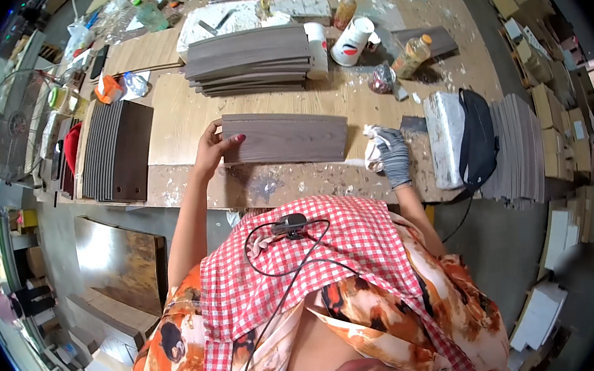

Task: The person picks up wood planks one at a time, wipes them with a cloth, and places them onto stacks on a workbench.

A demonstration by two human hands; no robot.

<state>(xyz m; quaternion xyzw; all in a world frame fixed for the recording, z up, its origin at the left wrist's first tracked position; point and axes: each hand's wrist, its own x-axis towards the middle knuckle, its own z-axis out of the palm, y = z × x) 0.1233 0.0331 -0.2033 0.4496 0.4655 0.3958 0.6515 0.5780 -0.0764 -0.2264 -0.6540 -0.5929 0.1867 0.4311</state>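
Note:
A grey-brown wooden board (289, 137) lies flat on the worktable near its front edge. My bare left hand (213, 149) grips its left end, thumb on top and fingers at the far corner. Just right of the board, apart from it, my right hand (394, 156) wears a grey striped glove and is closed on a crumpled white cloth (374, 151). Behind the board stands a pile of similar boards (249, 58). A row of brown boards (116, 149) stands to the left of my left hand.
To the right of my gloved hand are a white block (445, 139), a black bag (477, 139) and stacked thin boards (519, 150). A white bottle (353, 43) and an orange-capped bottle (415, 56) stand farther back. A fan (17, 125) is at the far left.

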